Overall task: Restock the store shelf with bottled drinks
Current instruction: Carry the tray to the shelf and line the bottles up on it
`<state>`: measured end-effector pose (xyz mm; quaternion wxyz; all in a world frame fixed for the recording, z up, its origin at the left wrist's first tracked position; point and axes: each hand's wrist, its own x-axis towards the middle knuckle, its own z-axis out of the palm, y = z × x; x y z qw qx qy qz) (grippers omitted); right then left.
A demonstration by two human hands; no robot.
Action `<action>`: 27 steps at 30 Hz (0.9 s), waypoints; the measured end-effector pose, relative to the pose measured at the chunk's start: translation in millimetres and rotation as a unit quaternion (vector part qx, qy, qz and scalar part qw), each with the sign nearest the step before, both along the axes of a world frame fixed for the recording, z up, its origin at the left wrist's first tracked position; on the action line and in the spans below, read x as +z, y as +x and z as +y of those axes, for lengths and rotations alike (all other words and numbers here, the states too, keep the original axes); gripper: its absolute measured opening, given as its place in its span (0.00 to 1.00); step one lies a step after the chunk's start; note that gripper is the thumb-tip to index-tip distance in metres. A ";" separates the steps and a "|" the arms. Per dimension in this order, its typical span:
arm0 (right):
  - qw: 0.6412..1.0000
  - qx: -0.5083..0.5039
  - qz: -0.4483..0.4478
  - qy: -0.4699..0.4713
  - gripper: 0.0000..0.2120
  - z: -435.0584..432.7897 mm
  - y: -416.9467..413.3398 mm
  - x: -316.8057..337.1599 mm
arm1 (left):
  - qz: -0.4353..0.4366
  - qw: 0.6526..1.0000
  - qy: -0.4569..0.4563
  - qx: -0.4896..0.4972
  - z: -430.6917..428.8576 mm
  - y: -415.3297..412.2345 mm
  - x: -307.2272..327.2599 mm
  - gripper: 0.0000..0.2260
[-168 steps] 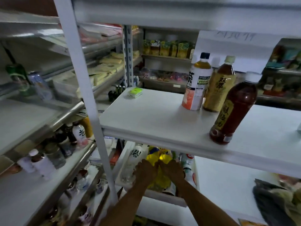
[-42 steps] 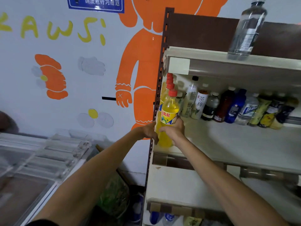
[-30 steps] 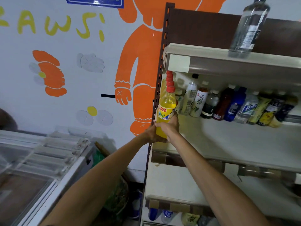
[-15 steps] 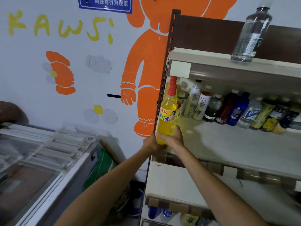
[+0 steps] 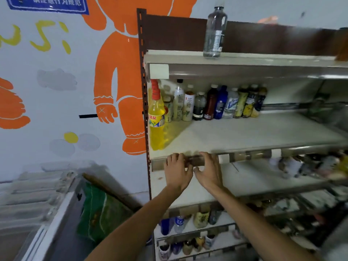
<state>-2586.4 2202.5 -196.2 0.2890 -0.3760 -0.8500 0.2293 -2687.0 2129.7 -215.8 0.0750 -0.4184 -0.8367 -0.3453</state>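
A yellow drink bottle [image 5: 156, 127] with a red cap stands upright at the left front of the middle shelf [image 5: 244, 134], with more red-capped bottles lined up behind it. Along the shelf's back stands a row of assorted bottled drinks [image 5: 212, 106]. Both my hands are below the shelf's front edge, apart from the bottle. My left hand [image 5: 177, 171] and my right hand [image 5: 208, 170] hang side by side with relaxed fingers and hold nothing.
A clear water bottle [image 5: 214, 32] stands on the top shelf. Lower shelves [image 5: 188, 223] hold more bottles. A brown upright post [image 5: 144, 91] bounds the shelf on the left. A glass-topped freezer [image 5: 33, 204] and a green bag [image 5: 101, 211] sit at lower left.
Both hands have let go of the yellow bottle, which now stands on the shelf, and have dropped below the shelf's front edge.
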 end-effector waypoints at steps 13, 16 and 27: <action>0.957 -0.231 -0.173 0.016 0.26 55.3 281.7 -1.8 | -0.020 0.958 -0.122 -0.259 100.0 235.3 9.3 0.15; 0.950 -0.260 -0.175 0.013 0.25 65.0 346.8 -0.1 | -0.007 0.944 -0.137 -0.301 128.0 298.0 12.5 0.16; 0.901 -0.379 -0.209 -0.026 0.25 89.0 515.7 -6.9 | -0.002 0.903 -0.095 -0.419 199.4 461.3 13.4 0.12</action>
